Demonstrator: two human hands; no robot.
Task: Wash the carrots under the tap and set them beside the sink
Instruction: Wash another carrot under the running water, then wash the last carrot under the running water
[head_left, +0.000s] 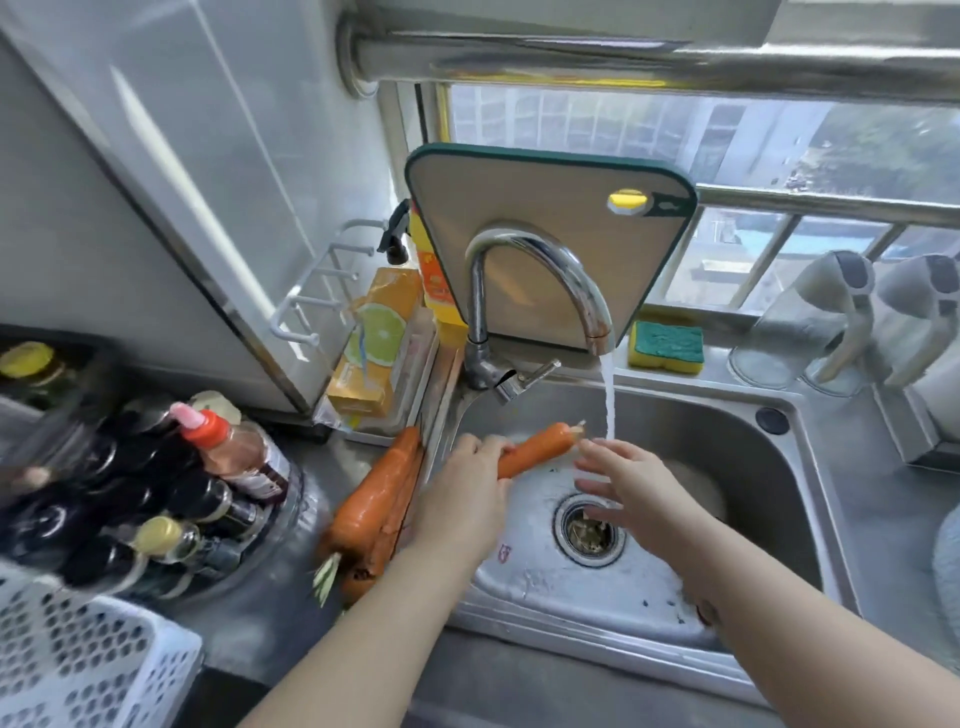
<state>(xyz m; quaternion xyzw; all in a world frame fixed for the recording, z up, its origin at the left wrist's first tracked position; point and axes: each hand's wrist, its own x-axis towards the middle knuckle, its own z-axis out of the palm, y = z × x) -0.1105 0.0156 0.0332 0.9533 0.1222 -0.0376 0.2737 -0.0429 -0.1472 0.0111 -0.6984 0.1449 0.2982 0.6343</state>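
Observation:
Water runs from the chrome tap (540, 280) into the steel sink (727, 457). My left hand (467, 478) grips an orange carrot (535, 449) by its lower end and holds it over the sink, its top pointing toward the stream. My right hand (628, 483) is open, fingers spread, right under the falling water and just right of the carrot's tip. More carrots (374, 509) lie in a pile on the counter at the sink's left rim, green stubs toward me.
A cutting board (550, 218) leans behind the tap. A sponge (666, 347) lies on the back ledge, glass jugs (831, 322) at right. Sauce bottles (156, 493) and a white basket (78, 660) crowd the left counter. A drain strainer (589, 530) sits mid-sink.

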